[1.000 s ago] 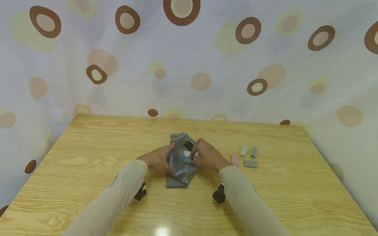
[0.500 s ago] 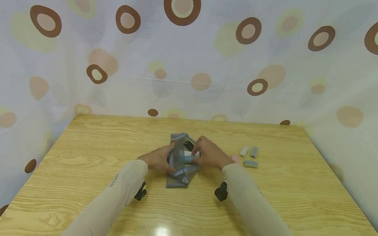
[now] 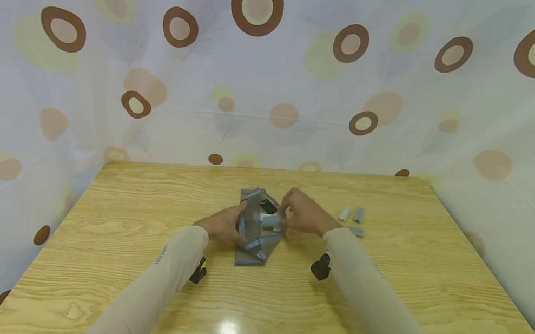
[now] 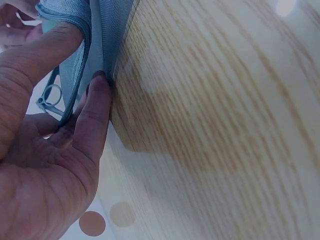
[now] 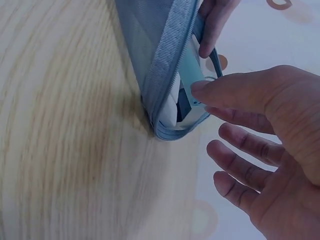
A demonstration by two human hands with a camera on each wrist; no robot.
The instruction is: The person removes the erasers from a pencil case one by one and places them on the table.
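Note:
A grey-blue mesh zip pouch [image 3: 251, 236] lies on the table with its zipped mouth spread. My left hand [image 3: 223, 223] grips its left side; in the left wrist view the thumb and fingers hold the zipper edge [image 4: 86, 50]. At the mouth, my right hand [image 3: 305, 213] pinches the end of a light-blue block [image 3: 270, 221] between thumb and index finger, the other fingers loosely bent. The right wrist view shows that light-blue block [image 5: 191, 72] slanting into the pouch beside white pieces [image 5: 169, 107]. A dark item [image 3: 268, 206] shows inside the pouch's far end.
Right of the pouch lie a small white piece [image 3: 344, 214], a grey-blue piece [image 3: 358, 215] and another grey-blue piece [image 3: 356, 231], partly behind the right wrist. A patterned curtain [image 3: 276, 81] borders the wooden table [image 3: 148, 187] at the back and sides.
My right hand has drawn slightly right and away, and the light-blue block has shifted a little the same way. The right forearm now covers the pink piece. The left hand stays put.

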